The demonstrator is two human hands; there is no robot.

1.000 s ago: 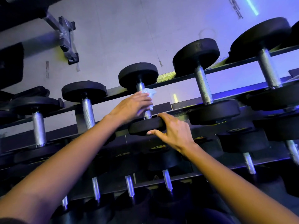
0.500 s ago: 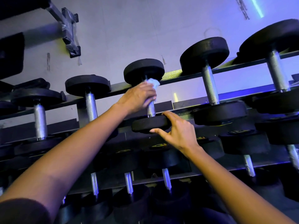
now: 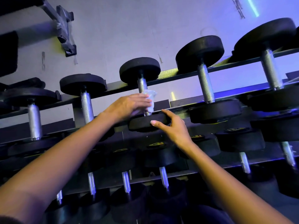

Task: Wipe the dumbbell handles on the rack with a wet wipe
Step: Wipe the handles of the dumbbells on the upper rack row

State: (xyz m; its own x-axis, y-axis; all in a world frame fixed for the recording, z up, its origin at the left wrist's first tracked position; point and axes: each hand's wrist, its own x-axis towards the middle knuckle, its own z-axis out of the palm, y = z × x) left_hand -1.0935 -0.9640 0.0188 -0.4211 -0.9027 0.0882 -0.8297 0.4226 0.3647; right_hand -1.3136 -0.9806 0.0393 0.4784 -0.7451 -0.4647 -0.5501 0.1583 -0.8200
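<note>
Left grip: Your left hand [image 3: 127,104] holds the crumpled white wet wipe [image 3: 151,98] against the knurled steel handle [image 3: 142,85]. The fingers look wrapped round both, though they are blurred.
Right grip: Your right hand [image 3: 174,126] pinches the near black round head [image 3: 145,123] of the same dumbbell, thumb on its rim and fingers over its top face.
Why held so: Most likely the right hand braces the weight so it cannot roll or twist on the black metal rack shelf [image 3: 178,73] while the wipe rubs.
Task thing: The wipe sits low on the handle, just above your right fingers. Bare steel shows above your left fingers, up to the far black round head [image 3: 140,70].
Neighbours: More steel-handled dumbbells lie on either side of your hands. You cannot tell whether they are wiped.
Writing: Yellow labels [image 3: 156,144] mark the lower-tier heads beneath your right wrist, but they are too small to read. The dark wall markings [image 3: 239,8] far above the right grip are illegible.
</note>
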